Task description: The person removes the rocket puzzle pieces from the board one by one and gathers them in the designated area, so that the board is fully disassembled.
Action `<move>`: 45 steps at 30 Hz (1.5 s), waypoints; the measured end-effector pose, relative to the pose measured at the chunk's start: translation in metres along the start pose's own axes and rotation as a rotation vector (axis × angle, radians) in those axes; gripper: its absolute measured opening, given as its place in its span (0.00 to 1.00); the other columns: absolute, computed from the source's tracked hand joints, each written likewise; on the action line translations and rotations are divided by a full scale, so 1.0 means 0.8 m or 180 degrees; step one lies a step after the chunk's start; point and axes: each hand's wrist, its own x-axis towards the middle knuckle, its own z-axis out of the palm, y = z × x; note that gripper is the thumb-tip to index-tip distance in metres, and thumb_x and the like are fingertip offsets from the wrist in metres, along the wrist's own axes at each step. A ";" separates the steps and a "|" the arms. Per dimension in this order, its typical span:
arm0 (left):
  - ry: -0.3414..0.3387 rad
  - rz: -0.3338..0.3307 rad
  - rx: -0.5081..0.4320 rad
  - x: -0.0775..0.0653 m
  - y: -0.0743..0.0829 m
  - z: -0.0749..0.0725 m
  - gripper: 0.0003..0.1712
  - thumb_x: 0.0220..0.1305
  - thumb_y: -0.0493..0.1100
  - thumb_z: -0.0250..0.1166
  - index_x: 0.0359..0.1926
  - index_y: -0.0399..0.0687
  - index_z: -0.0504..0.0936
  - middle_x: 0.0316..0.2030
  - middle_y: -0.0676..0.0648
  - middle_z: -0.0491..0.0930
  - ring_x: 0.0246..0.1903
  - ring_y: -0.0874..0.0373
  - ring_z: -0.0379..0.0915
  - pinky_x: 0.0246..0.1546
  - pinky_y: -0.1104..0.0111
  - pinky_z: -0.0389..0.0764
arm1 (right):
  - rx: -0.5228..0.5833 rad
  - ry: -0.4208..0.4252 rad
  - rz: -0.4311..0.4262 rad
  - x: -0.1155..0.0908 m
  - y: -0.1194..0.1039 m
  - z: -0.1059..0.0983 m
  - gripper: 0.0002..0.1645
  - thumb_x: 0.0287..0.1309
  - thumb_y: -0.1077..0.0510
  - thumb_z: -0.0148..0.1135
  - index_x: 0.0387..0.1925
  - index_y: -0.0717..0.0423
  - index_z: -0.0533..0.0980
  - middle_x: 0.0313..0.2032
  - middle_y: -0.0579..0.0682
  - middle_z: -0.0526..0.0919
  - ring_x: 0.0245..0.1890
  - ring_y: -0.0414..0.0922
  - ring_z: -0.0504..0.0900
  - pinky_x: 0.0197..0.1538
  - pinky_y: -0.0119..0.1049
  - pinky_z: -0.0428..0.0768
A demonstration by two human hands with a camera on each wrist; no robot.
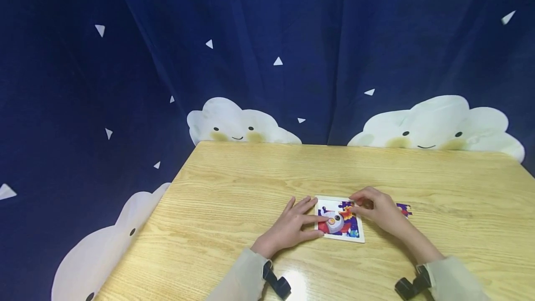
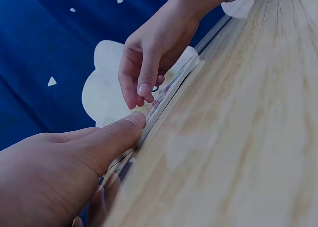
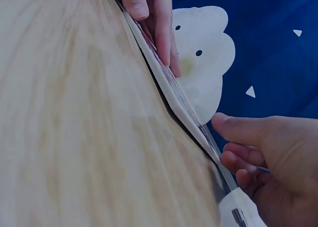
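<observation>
White-framed puzzle (image 1: 343, 229), partly filled, flat on the bench (image 1: 234, 185).
The puzzle shows a round grey-white face with a dark eye against purple, red and orange; its top portion is blank white. At its left edge, my left grip (image 1: 292, 226) is released, extended fingers resting on it. At its upper right corner, my right grip (image 1: 378, 210) is bent; whether it grasps anything, I cannot tell. Right of the puzzle: loose purple piecework (image 1: 404, 208).

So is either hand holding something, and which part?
The left hand rests on the puzzle, not gripping it. I can't tell whether the right hand pinches anything.
</observation>
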 end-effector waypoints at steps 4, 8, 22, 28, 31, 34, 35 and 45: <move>-0.0015 0.0009 -0.0006 0.000 0.000 -0.001 0.24 0.67 0.63 0.57 0.63 0.74 0.75 0.74 0.45 0.60 0.75 0.49 0.54 0.74 0.42 0.52 | -0.0083 -0.0113 0.0004 0.003 -0.003 0.002 0.15 0.52 0.57 0.73 0.42 0.55 0.83 0.34 0.45 0.80 0.32 0.35 0.72 0.32 0.26 0.72; -0.0005 0.0013 -0.0006 0.000 -0.001 -0.001 0.24 0.67 0.62 0.58 0.63 0.73 0.75 0.74 0.45 0.60 0.75 0.49 0.54 0.74 0.42 0.53 | -0.0098 -0.0274 0.0021 0.006 -0.007 0.002 0.15 0.51 0.58 0.73 0.42 0.56 0.82 0.34 0.46 0.78 0.31 0.36 0.70 0.31 0.26 0.70; 0.0004 -0.0010 0.0028 0.000 0.001 -0.002 0.24 0.67 0.62 0.58 0.62 0.74 0.76 0.74 0.45 0.60 0.75 0.49 0.54 0.74 0.43 0.52 | -0.0018 -0.0623 -0.0001 0.014 -0.018 -0.001 0.12 0.54 0.59 0.71 0.39 0.59 0.78 0.32 0.48 0.72 0.31 0.37 0.66 0.31 0.28 0.67; 0.0039 0.0024 0.0054 -0.001 0.001 0.000 0.23 0.67 0.62 0.59 0.62 0.73 0.76 0.74 0.45 0.61 0.75 0.49 0.55 0.73 0.42 0.54 | 0.0073 -0.0726 -0.0067 0.016 -0.019 -0.003 0.13 0.55 0.61 0.70 0.39 0.60 0.74 0.33 0.49 0.70 0.32 0.37 0.65 0.32 0.27 0.67; 0.0059 0.0034 0.0093 -0.001 0.000 0.000 0.23 0.66 0.62 0.59 0.62 0.73 0.77 0.73 0.45 0.62 0.74 0.49 0.56 0.73 0.42 0.55 | 0.0055 -0.0701 -0.0147 0.016 -0.019 -0.003 0.14 0.54 0.61 0.70 0.39 0.60 0.73 0.33 0.49 0.70 0.32 0.37 0.65 0.32 0.28 0.66; 0.0066 0.0035 0.0089 -0.001 0.000 0.000 0.23 0.66 0.62 0.59 0.62 0.73 0.77 0.73 0.45 0.62 0.74 0.49 0.56 0.73 0.42 0.55 | 0.0009 -0.0669 -0.0164 0.016 -0.019 -0.003 0.13 0.55 0.62 0.69 0.39 0.59 0.73 0.33 0.48 0.70 0.32 0.37 0.65 0.32 0.28 0.67; 0.0066 0.0036 0.0088 -0.001 0.000 0.000 0.23 0.66 0.62 0.59 0.62 0.73 0.77 0.73 0.45 0.62 0.74 0.49 0.56 0.73 0.42 0.55 | -0.0010 -0.0656 -0.0170 0.015 -0.018 -0.002 0.13 0.55 0.62 0.69 0.39 0.59 0.73 0.33 0.48 0.71 0.32 0.37 0.65 0.33 0.28 0.67; 0.0065 0.0045 0.0089 0.000 0.000 0.002 0.23 0.67 0.62 0.58 0.62 0.73 0.76 0.74 0.45 0.61 0.74 0.49 0.56 0.73 0.42 0.55 | -0.0026 -0.0437 -0.0404 0.007 -0.014 0.002 0.16 0.54 0.62 0.69 0.45 0.57 0.76 0.33 0.45 0.71 0.30 0.33 0.66 0.31 0.27 0.69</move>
